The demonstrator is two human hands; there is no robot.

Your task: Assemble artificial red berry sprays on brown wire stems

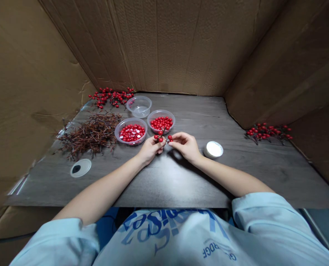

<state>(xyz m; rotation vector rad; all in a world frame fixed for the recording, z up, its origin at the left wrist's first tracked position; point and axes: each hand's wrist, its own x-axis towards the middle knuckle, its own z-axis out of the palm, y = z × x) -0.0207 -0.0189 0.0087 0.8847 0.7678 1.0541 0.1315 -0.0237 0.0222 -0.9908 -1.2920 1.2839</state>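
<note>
My left hand (150,148) is closed around a small twig of red berries (161,136), held just above the dark table (158,177). My right hand (185,145) pinches one red berry (169,137) at the twig's right side. Both hands meet just in front of two clear bowls. The nearer left bowl (130,131) holds red berry halves showing white insides. The right bowl (161,121) holds whole red berries. Behind them stands an empty clear bowl (139,106).
A pile of bare brown stems (91,133) lies left of the bowls. Berry sprigs lie at the back left (111,96) and at the right (268,131). A clear lid (80,167) and a white round lid (213,149) rest on the table. Cardboard walls (181,44) surround it.
</note>
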